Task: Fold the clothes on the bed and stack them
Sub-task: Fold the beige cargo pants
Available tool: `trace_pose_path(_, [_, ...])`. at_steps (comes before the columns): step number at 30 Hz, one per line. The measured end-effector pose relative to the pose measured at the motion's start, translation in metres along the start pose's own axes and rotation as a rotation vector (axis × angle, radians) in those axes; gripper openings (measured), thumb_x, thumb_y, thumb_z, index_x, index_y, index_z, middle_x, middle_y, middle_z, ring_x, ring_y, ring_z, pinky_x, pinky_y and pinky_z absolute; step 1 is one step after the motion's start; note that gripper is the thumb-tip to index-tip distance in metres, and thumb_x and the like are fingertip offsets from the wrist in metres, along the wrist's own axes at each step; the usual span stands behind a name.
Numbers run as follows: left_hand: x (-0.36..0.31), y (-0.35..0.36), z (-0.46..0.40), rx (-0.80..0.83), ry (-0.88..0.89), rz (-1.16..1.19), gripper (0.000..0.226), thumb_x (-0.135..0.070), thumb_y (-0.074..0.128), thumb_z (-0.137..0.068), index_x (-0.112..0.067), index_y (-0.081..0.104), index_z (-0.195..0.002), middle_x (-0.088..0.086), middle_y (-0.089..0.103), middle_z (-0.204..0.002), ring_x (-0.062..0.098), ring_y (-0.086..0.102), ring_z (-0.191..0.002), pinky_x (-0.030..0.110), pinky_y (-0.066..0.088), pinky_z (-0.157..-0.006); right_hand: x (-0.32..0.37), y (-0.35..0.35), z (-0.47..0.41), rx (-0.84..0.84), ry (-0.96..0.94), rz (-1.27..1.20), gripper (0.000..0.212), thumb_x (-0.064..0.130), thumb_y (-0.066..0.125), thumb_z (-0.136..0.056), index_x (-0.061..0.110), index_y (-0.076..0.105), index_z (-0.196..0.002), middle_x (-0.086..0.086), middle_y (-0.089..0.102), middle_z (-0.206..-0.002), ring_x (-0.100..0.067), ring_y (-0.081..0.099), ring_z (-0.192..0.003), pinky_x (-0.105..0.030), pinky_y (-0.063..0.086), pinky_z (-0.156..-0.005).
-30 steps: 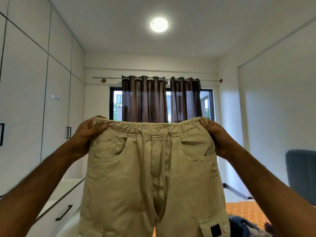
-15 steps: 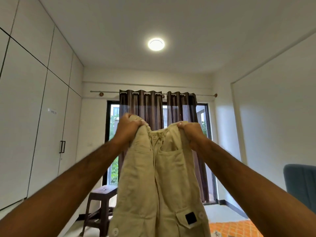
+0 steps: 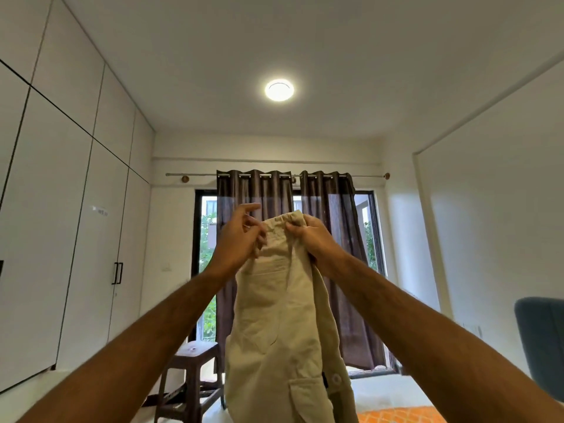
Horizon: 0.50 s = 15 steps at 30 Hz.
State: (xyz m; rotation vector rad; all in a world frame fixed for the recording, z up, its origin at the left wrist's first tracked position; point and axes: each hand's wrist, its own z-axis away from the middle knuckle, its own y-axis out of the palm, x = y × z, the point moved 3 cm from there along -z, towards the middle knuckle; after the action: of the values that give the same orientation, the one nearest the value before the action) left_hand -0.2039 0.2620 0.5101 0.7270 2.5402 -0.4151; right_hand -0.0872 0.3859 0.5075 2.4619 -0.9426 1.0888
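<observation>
Two hands meet high at one waistband, arms stretched up in front of the window. Furthest left: white wardrobe (image 3: 76, 239) doors, well apart from the work. Next, a dark stool (image 3: 189, 380) on the floor, low and just left of the hanging cloth. Then the left hand (image 3: 241, 239), thumb and curled lower fingers nipping the left edge of the waistband, forefinger lifted straight and free of the cloth. Between the hands, beige shorts (image 3: 280, 315), folded lengthwise, legs hanging together, cargo pocket and button showing at the bottom, held in the air with nothing beneath them in view. Then the right hand (image 3: 308, 236), fingers curled tight over the right end of the waistband. Behind, brown curtains (image 3: 283, 209). Far right, a blue chair (image 3: 543, 340), and low down an orange patch (image 3: 396, 415), possibly the bed cover; cannot tell.

Likely trouble: a loose left pinch, with that finger off, letting one layer slip so the two legs fall out of line and the fold goes crooked. Hem and leg ends out of sight below, so any twist down there goes unnoticed. Lowering blind, off to the left, risks snagging on the stool instead of landing flat on the bed.
</observation>
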Motion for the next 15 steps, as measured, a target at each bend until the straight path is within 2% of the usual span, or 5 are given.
trace_pose_path(2, [0.009, -0.017, -0.001, -0.171, 0.027, -0.181, 0.053, -0.028, 0.078, -0.086, -0.018, 0.049, -0.129, 0.004, 0.051, -0.112, 0.013, 0.058, -0.089, 0.03, 0.053, -0.076, 0.015, -0.003, -0.004, 0.006, -0.029, -0.033, 0.016, 0.008, 0.053, -0.102, 0.004, 0.067, -0.111, -0.004, 0.074, -0.091, -0.013, 0.073, -0.078, -0.023, 0.058, -0.065])
trace_pose_path(5, [0.013, -0.026, 0.0, -0.026, -0.313, 0.028, 0.068, -0.065, 0.08, -0.068, -0.024, 0.054, -0.116, 0.0, 0.061, -0.119, 0.014, 0.064, -0.098, 0.029, 0.056, -0.082, 0.038, -0.007, -0.011, 0.021, -0.078, -0.1, 0.014, 0.013, 0.055, -0.102, 0.01, 0.068, -0.105, -0.004, 0.077, -0.091, -0.016, 0.074, -0.082, -0.028, 0.059, -0.068])
trace_pose_path(8, [-0.016, -0.029, -0.002, 0.104, -0.306, 0.231, 0.032, -0.046, 0.068, -0.09, -0.02, 0.07, -0.107, -0.001, 0.077, -0.1, 0.01, 0.074, -0.082, 0.021, 0.059, -0.067, 0.066, -0.008, -0.012, 0.041, -0.115, -0.13, 0.014, 0.015, 0.054, -0.103, 0.009, 0.067, -0.105, -0.004, 0.076, -0.086, -0.017, 0.073, -0.075, -0.027, 0.059, -0.062])
trace_pose_path(12, [-0.061, -0.045, -0.025, 0.043, -0.129, 0.195, 0.029, -0.04, 0.07, -0.09, -0.017, 0.072, -0.108, 0.0, 0.077, -0.102, 0.015, 0.073, -0.095, 0.03, 0.058, -0.087, 0.104, -0.013, -0.011, 0.088, -0.156, -0.117, 0.02, 0.018, 0.051, -0.105, 0.007, 0.067, -0.103, -0.002, 0.077, -0.078, -0.014, 0.074, -0.069, -0.024, 0.057, -0.059])
trace_pose_path(15, [-0.1, -0.058, -0.04, 0.125, -0.101, 0.312, 0.037, -0.036, 0.068, -0.09, -0.01, 0.07, -0.115, 0.008, 0.074, -0.113, 0.022, 0.072, -0.099, 0.033, 0.059, -0.087, 0.14, -0.019, -0.011, 0.134, -0.211, -0.097, 0.026, 0.026, 0.052, -0.104, 0.005, 0.068, -0.102, -0.005, 0.077, -0.085, -0.018, 0.074, -0.076, -0.027, 0.059, -0.065])
